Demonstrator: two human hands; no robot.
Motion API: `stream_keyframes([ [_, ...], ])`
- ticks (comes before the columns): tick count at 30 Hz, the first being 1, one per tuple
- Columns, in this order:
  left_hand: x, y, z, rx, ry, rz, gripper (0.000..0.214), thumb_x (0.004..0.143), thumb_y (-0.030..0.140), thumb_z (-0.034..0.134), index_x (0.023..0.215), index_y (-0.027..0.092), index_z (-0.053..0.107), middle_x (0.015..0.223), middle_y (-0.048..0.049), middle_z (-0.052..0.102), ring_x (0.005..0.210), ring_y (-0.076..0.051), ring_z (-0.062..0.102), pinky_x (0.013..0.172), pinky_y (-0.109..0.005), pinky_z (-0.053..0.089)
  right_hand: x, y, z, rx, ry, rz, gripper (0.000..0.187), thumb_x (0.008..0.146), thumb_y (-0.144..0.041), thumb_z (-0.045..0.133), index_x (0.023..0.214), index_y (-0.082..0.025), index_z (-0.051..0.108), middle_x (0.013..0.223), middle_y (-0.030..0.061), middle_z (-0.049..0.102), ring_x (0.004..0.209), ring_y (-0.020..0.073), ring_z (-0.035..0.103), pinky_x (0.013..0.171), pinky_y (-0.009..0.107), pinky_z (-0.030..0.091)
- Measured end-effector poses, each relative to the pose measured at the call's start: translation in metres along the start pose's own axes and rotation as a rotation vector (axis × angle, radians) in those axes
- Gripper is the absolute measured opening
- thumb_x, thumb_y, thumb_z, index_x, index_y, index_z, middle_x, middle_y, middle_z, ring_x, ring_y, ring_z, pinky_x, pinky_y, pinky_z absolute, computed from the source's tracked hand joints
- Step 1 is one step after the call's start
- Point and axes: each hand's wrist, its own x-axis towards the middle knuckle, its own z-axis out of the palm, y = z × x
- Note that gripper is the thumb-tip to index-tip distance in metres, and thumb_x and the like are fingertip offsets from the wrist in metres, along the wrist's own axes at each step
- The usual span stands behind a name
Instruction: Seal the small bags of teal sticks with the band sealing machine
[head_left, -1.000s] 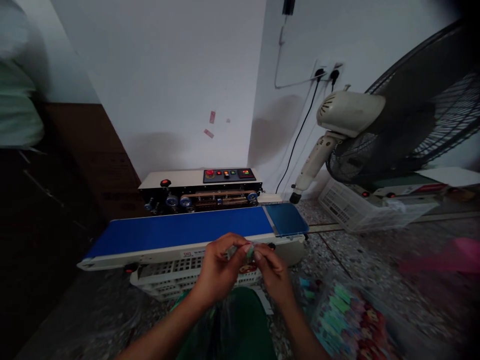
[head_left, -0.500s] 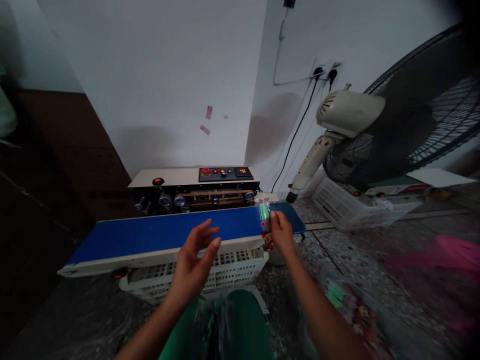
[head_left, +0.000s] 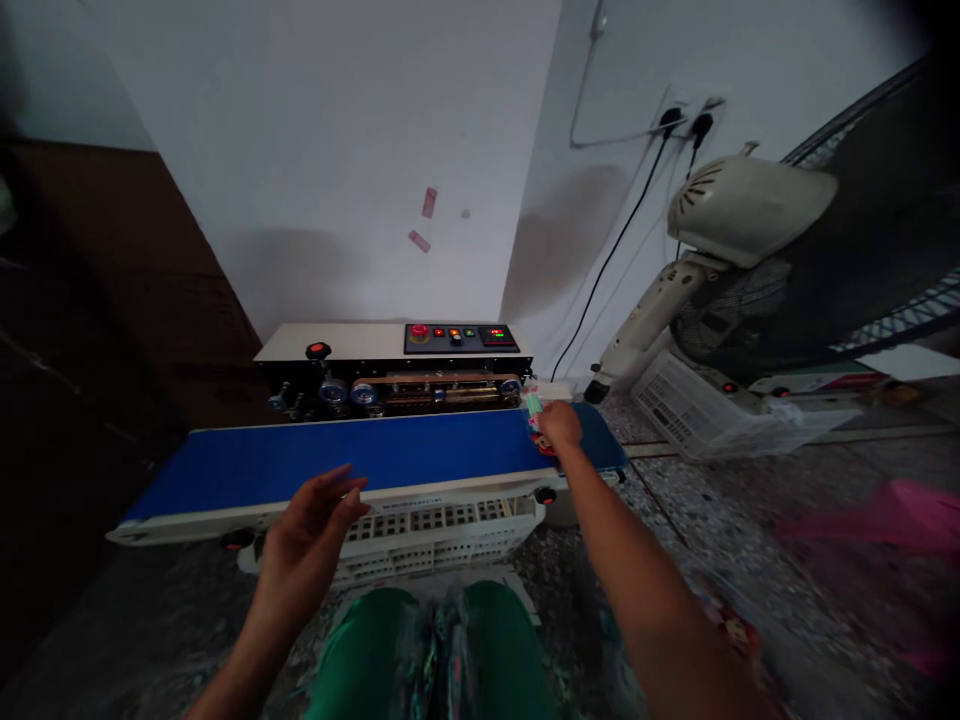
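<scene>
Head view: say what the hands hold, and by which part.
The right hand holds a small filled packet by its right-hand edge; the left hand visibly holds nothing.

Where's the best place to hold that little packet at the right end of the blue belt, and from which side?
Probably its right edge, coming from the near right, as the right hand does. The packet looks longer than wide and points across the blue belt, its far end toward the machine; a side hold would leave that end free.
</scene>
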Motion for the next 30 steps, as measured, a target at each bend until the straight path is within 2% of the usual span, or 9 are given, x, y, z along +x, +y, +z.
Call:
stream_keyframes([
  [4, 0.016, -0.011, -0.009, -0.005, 0.11, 0.006, 0.044, 0.073, 0.044, 0.063, 0.11, 0.021, 0.056, 0.107, -0.0078, 0.066, 0.088, -0.022, 0.065, 0.085, -0.041, 0.05, -0.008, -0.023, 0.008, 0.016, -0.01, -0.112, 0.025, 0.081, -0.027, 0.046, 0.088, -0.013, 0.066, 0.084, 0.0169, 0.068, 0.084, 0.0238, 0.063, 0.067, 0.028, 0.041],
  [7, 0.036, -0.027, -0.023, 0.108, 0.232, 0.081, 0.042, 0.076, 0.045, 0.059, 0.109, 0.019, 0.057, 0.107, -0.0089, 0.065, 0.098, -0.023, 0.061, 0.09, -0.04, 0.045, -0.023, -0.034, 0.006, 0.054, 0.013, -0.215, 0.031, 0.086, -0.028, 0.038, 0.1, -0.013, 0.062, 0.096, 0.0161, 0.066, 0.093, 0.023, 0.059, 0.076, 0.028, 0.04],
  [10, 0.058, -0.045, -0.045, 0.31, 0.339, 0.13, 0.042, 0.079, 0.046, 0.053, 0.109, 0.016, 0.057, 0.106, -0.011, 0.064, 0.099, -0.024, 0.059, 0.089, -0.038, 0.044, -0.042, -0.035, -0.001, 0.168, 0.045, -0.301, 0.036, 0.088, -0.031, 0.032, 0.103, -0.014, 0.059, 0.102, 0.0135, 0.064, 0.096, 0.0221, 0.057, 0.081, 0.03, 0.04],
  [14, 0.082, -0.059, -0.074, 0.524, 0.425, 0.156, 0.046, 0.081, 0.047, 0.047, 0.111, 0.014, 0.056, 0.105, -0.0133, 0.061, 0.096, -0.025, 0.059, 0.084, -0.038, 0.046, -0.07, -0.024, -0.008, 0.41, 0.049, -0.328, 0.039, 0.084, -0.041, 0.037, 0.101, -0.015, 0.061, 0.098, 0.0132, 0.065, 0.09, 0.0238, 0.059, 0.08, 0.034, 0.043],
  [19, 0.101, -0.067, -0.085, 0.779, 0.462, 0.156, 0.042, 0.083, 0.042, 0.043, 0.109, 0.011, 0.057, 0.102, -0.0144, 0.062, 0.093, -0.025, 0.06, 0.084, -0.037, 0.045, -0.097, -0.007, -0.008, 0.477, -0.088, -0.274, 0.043, 0.08, -0.05, 0.043, 0.102, -0.018, 0.061, 0.098, 0.0114, 0.066, 0.088, 0.0238, 0.061, 0.08, 0.036, 0.044],
  [25, 0.114, -0.071, -0.081, 0.868, 0.431, 0.113, 0.04, 0.084, 0.04, 0.041, 0.106, 0.012, 0.058, 0.1, -0.0139, 0.063, 0.091, -0.024, 0.061, 0.081, -0.035, 0.045, -0.113, 0.011, -0.01, 0.39, -0.152, -0.222, 0.045, 0.077, -0.052, 0.044, 0.101, -0.019, 0.062, 0.098, 0.0113, 0.066, 0.087, 0.0248, 0.061, 0.078, 0.037, 0.045],
  [30, 0.129, -0.063, -0.086, 0.951, 0.417, 0.033, 0.04, 0.086, 0.04, 0.039, 0.108, 0.012, 0.057, 0.105, -0.0152, 0.063, 0.099, -0.025, 0.059, 0.083, -0.033, 0.043, -0.119, 0.021, -0.013, 0.335, -0.185, -0.226, 0.048, 0.076, -0.054, 0.043, 0.102, -0.018, 0.063, 0.098, 0.0113, 0.066, 0.081, 0.0242, 0.061, 0.073, 0.037, 0.046],
])
